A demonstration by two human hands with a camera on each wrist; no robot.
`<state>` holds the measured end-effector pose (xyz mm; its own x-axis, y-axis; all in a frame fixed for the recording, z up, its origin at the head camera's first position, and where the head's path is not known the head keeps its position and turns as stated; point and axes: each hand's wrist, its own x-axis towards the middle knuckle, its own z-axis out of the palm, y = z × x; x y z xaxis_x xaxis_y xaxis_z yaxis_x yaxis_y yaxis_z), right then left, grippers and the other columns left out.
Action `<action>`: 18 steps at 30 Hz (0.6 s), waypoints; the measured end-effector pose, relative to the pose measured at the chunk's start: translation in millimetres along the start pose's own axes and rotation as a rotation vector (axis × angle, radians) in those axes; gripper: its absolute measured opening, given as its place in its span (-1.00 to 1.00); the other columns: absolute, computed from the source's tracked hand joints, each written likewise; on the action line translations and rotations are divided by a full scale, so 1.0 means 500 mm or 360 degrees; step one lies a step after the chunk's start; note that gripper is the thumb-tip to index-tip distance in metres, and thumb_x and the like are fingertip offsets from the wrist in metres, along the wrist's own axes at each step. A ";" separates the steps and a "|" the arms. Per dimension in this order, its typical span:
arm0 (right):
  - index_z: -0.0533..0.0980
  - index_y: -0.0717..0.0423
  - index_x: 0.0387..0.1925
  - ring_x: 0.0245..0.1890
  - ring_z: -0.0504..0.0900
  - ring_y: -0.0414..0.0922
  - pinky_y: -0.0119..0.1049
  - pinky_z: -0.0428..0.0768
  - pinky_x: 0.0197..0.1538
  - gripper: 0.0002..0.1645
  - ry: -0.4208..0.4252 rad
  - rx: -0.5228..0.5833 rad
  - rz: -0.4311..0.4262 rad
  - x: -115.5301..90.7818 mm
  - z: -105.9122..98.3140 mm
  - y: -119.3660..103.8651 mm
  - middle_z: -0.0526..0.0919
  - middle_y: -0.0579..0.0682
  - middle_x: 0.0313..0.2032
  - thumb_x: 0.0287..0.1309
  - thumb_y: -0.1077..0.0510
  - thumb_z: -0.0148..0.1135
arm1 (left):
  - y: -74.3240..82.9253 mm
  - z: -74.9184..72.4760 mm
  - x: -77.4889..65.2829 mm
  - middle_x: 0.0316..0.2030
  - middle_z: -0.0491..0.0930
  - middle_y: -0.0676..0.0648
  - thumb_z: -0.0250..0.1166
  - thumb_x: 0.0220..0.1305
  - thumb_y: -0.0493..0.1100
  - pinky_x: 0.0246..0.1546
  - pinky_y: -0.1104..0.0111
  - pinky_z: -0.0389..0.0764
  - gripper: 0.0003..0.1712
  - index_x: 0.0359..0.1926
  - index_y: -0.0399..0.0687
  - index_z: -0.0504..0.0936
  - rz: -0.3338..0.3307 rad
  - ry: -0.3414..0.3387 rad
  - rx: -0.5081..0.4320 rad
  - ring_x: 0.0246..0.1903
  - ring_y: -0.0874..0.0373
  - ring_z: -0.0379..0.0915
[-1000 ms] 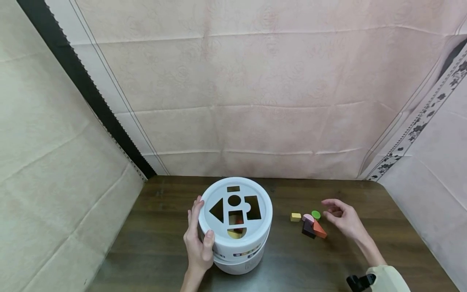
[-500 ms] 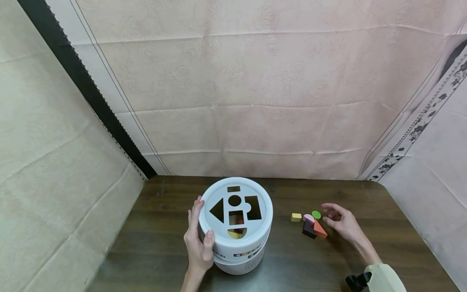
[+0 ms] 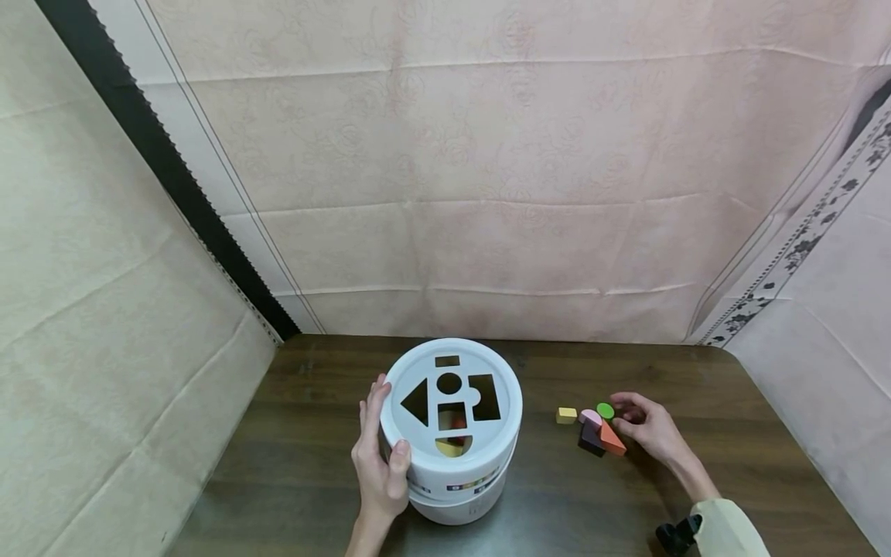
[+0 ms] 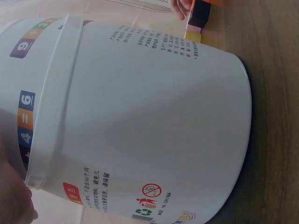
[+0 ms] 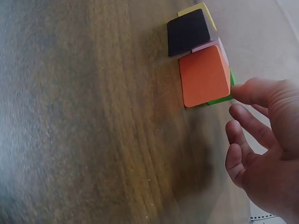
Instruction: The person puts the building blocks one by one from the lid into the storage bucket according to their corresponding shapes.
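On the table, right of the bucket: green block, round, at the far edge of a small cluster.
Right hand: thumb and forefinger apart, loosely bent, at the green block; contact cannot be confirmed.
Cluster: pink block left of the green block; orange block and dark block side by side, nearer the person; yellow block at the left end.
Left hand: gripping the bucket's left side near the top, thumb to the front.
Bucket: white, upright; wall printed with small text and coloured number tiles.
Lid: fitted; six shaped cut-outs, yellow and red visible beneath.
Right sleeve: pale; black device at the wrist.
Surround: pale creased cloth behind; black strip at left.
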<state>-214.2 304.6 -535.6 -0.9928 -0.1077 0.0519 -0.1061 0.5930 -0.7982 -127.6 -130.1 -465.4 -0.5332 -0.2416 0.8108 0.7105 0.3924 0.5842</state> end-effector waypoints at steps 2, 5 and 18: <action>0.50 0.32 0.15 -0.17 0.55 0.02 -0.31 0.54 -0.20 -0.51 -0.0010 0.0003 0.0000 0.001 0.002 0.001 0.62 0.22 -0.05 0.15 0.40 0.31 | 0.001 0.000 0.000 0.28 0.45 -0.32 0.11 0.23 -0.03 0.18 -0.42 -0.01 -0.30 0.31 -0.37 0.44 -0.0002 0.0000 0.0001 0.31 -0.33 0.27; 0.49 0.32 0.15 -0.18 0.54 0.02 -0.31 0.53 -0.20 -0.51 -0.0021 0.0001 0.0009 0.004 0.007 0.005 0.62 0.20 -0.07 0.16 0.40 0.29 | 0.001 0.000 0.000 0.28 0.45 -0.31 0.11 0.23 -0.02 0.17 -0.42 -0.01 -0.30 0.31 -0.37 0.44 -0.0006 0.0000 0.0004 0.31 -0.34 0.27; 0.50 0.34 0.13 -0.18 0.54 0.02 -0.29 0.53 -0.20 -0.50 -0.0029 0.0005 0.0010 0.010 0.016 0.008 0.61 0.20 -0.08 0.13 0.38 0.36 | -0.001 0.001 -0.001 0.28 0.45 -0.33 0.10 0.25 -0.01 0.17 -0.43 -0.01 -0.30 0.31 -0.38 0.44 0.0008 0.0007 -0.0002 0.32 -0.32 0.27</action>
<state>-219.3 300.1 -543.4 -0.9923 -0.1186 0.0360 -0.0997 0.5914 -0.8002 -127.9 -129.6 -466.1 -0.5276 -0.2433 0.8139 0.7138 0.3926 0.5800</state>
